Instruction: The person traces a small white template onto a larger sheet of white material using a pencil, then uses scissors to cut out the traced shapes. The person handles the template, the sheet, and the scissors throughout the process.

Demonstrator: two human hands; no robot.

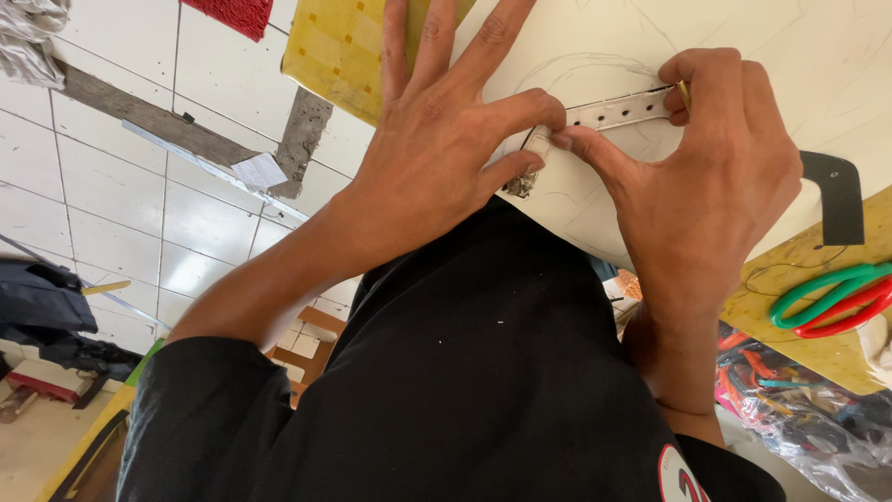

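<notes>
Pressing perforated strip point(618, 110) onto white sheet point(743, 37): left hand point(437, 139) splayed, right hand point(715, 177) pinching pencil point(683, 93).

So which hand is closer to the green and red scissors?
The right hand. It pins the perforated strip just beside the scissors lying on the yellow table. The left hand lies farther off, flat on the white sheet.

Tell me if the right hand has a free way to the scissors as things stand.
Probably yes. The scissors lie in the open on the yellow table just beside the right hand, with nothing between them. But that hand is busy: it pinches a pencil against the perforated strip, so it would have to let go.
</notes>
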